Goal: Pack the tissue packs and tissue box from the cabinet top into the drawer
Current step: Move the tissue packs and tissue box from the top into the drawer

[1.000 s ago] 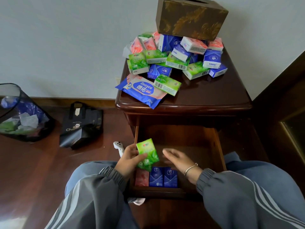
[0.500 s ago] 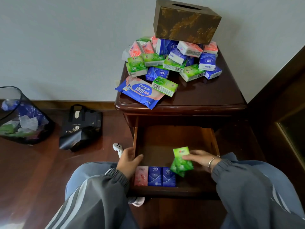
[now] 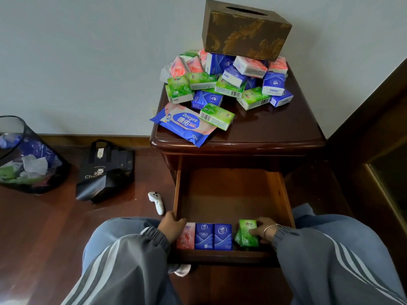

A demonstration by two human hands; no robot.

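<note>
Dark wooden floor [image 3: 44,227] and a pale wall, with a cabinet whose drawer [image 3: 229,194] stands open, a green pack [image 3: 245,235] held inside it.

On the cabinet top [image 3: 275,126] the tissue box [image 3: 246,31] sits on a heap of tissue packs [image 3: 220,84], with a flat blue wipes pack [image 3: 185,124] at the front left edge. Along the drawer's front wall stand a pink pack [image 3: 187,236] and two blue packs [image 3: 203,236], touching in a row. Just to their right, the right hand [image 3: 264,230] holds the green pack upright, fingers [image 3: 254,232] curled onto its face. The left hand [image 3: 171,227] grips the drawer's left wall near the front corner, thumb hooked inside beside the pink pack. On the floor to the left are a mesh bin [image 3: 28,159], a black bag [image 3: 105,170] and a white controller [image 3: 156,202].
</note>
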